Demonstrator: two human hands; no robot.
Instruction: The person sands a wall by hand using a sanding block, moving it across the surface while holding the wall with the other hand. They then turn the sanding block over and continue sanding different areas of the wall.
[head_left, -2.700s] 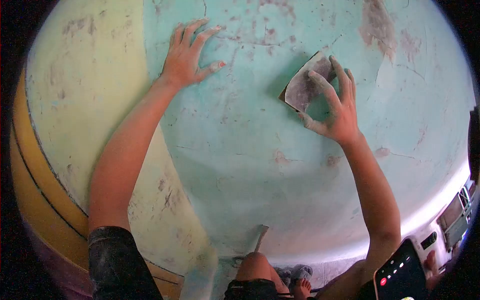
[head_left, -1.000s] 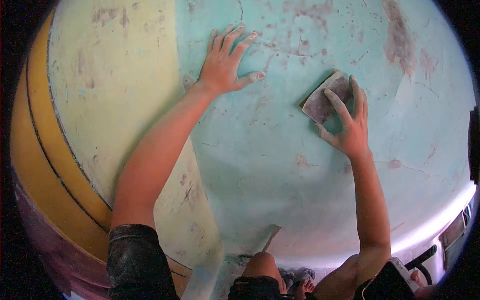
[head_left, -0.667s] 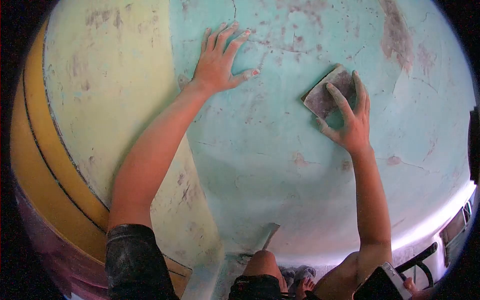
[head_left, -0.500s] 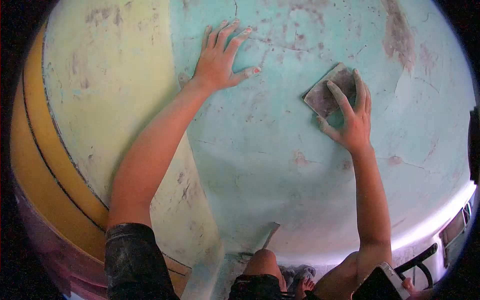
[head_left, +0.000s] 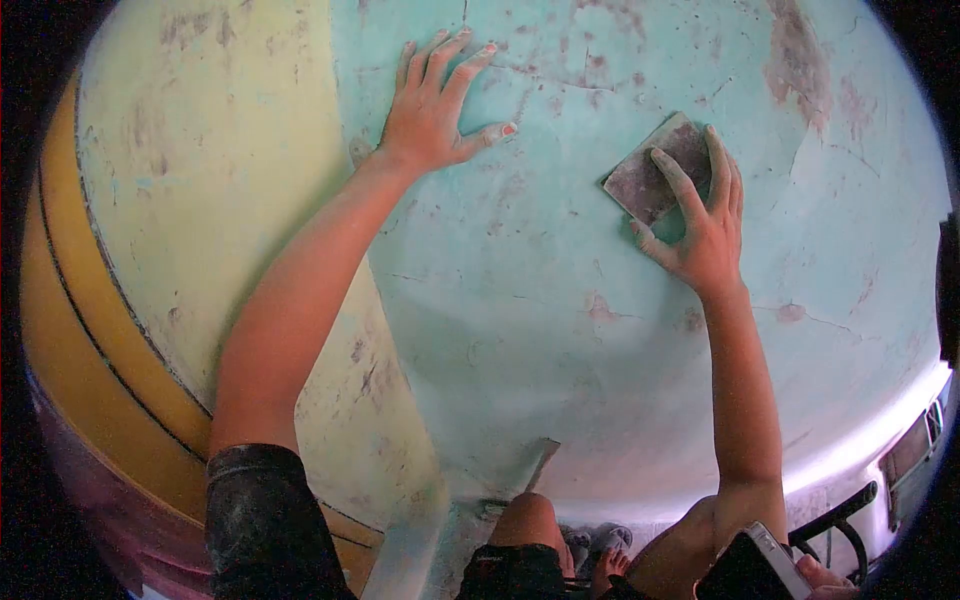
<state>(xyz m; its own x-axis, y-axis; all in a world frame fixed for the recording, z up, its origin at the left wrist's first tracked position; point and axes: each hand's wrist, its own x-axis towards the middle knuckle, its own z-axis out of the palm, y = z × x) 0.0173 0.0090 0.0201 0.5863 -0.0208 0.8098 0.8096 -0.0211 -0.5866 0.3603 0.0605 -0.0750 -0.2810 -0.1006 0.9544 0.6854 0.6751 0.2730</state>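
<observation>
My right hand presses a grey-brown sheet of sandpaper flat against a worn turquoise wall, fingers spread over its lower right part. My left hand lies flat on the same wall, up and to the left, fingers apart and holding nothing. The wall paint is cracked, with reddish patches showing through.
A pale yellow wall section adjoins the turquoise one on the left, with an orange band beyond it. My knee and foot show at the bottom. A dark phone-like device sits at the lower right.
The sandpaper and my right hand have slid slightly up the wall over the last second. My left hand stays planted on the wall in the same spot.
</observation>
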